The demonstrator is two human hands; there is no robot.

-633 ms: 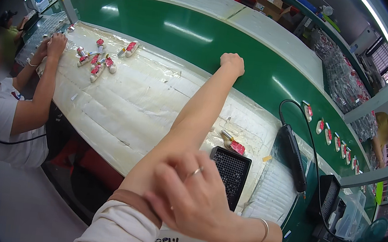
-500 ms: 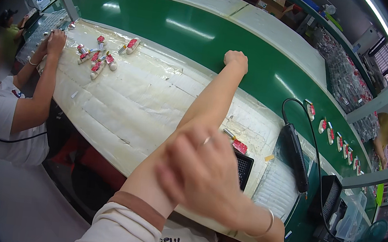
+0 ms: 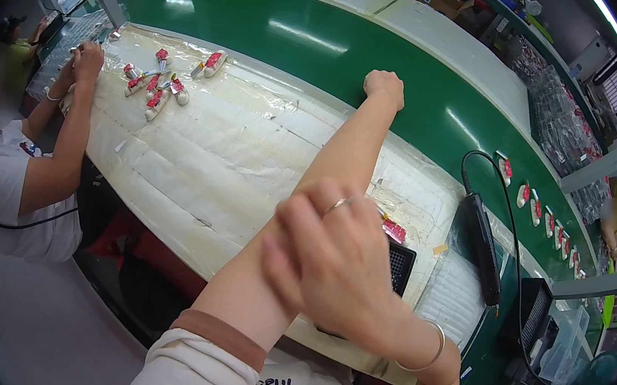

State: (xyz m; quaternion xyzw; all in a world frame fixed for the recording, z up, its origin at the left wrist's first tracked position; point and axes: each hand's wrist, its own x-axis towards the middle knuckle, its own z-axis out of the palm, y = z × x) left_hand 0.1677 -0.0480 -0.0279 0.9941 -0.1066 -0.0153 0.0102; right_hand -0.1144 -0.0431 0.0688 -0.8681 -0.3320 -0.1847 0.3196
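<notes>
My left arm stretches across the pale covered worktop, its hand closed in a fist over the green belt. Nothing shows sticking out of that fist. My right hand, with a ring and a bangle, lies across my left forearm. Its fingers are loosely bent and slightly apart against the skin, partly blurred, and no object is seen in them. Just beyond the right hand lies a small red-and-silver piece. Next to it a black mesh tray is partly hidden by that hand.
Several small white-and-red pieces lie at the far left near a co-worker's hands. More stand in a row along the belt at right. A long black corded device, a black box and a clear plastic box are nearby.
My right hand has shifted slightly upward and right along my left forearm. The left fist has moved a little up and right, and the whole view has shifted slightly.
</notes>
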